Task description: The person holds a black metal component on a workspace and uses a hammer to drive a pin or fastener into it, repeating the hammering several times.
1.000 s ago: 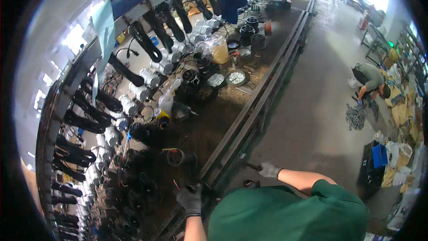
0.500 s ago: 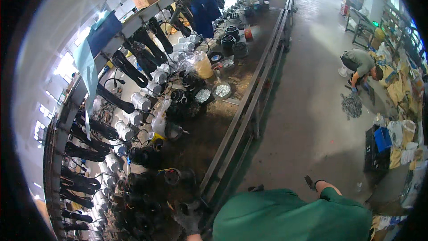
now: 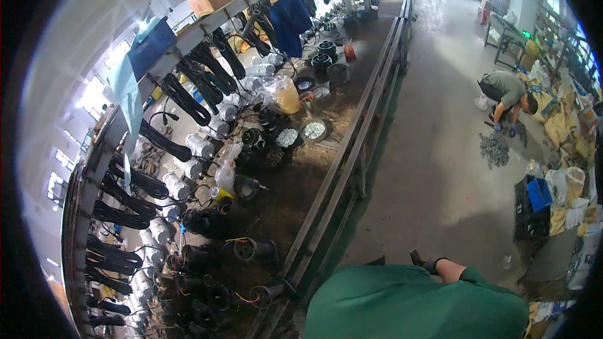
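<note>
My left hand does not show. Near the lower edge, an open dark motor housing [image 3: 267, 294] with coloured wires lies close to the bench rail. A second wired motor housing [image 3: 254, 249] stands just beyond it. Right of the bench, a short stretch of bare arm leaves my green clothing and ends in a dark glove. This appears to be my right hand [image 3: 425, 262], held over the floor. Its fingers are too small and dark to make out, and I cannot see whether it holds anything.
A metal rail [image 3: 339, 179] edges the bench. Bowls of small silvery parts [image 3: 314, 129] sit on it, behind them white motors [image 3: 200, 145] and hanging black cables [image 3: 185, 99]. Across the aisle, a co-worker [image 3: 507, 91] bends over a pile of grey parts [image 3: 495, 150]. A black crate [image 3: 531, 216] stands nearer.
My gloved left hand has left the lower edge, uncovering the wired motor housing there. My right hand has shifted a little left. The co-worker's hands have moved.
</note>
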A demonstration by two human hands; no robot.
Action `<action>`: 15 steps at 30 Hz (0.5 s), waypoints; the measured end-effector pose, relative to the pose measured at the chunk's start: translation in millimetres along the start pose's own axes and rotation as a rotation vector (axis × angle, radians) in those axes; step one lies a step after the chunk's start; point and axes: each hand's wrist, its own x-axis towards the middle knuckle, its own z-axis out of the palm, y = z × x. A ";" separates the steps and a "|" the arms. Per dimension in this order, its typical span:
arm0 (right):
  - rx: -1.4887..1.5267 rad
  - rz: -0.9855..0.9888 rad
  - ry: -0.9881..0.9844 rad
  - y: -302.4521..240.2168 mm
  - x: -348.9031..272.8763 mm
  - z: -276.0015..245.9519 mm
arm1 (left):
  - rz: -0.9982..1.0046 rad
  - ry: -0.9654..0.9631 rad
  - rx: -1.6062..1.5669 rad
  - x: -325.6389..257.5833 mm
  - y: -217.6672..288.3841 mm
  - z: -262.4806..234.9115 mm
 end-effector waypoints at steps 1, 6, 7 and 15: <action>-0.005 -0.020 0.008 -8.4 2.5 -1.1 | 0.007 -0.026 0.001 1.4 -0.4 1.8; -0.038 -0.061 0.021 -16.7 8.0 -2.1 | 0.016 -0.112 0.033 5.0 -9.4 15.6; -0.051 -0.069 0.022 -15.8 8.8 -0.3 | 0.018 -0.128 0.043 4.5 -13.1 19.4; -0.019 0.037 -0.022 5.6 -4.8 23.5 | 0.159 -0.200 0.231 4.4 -67.5 11.7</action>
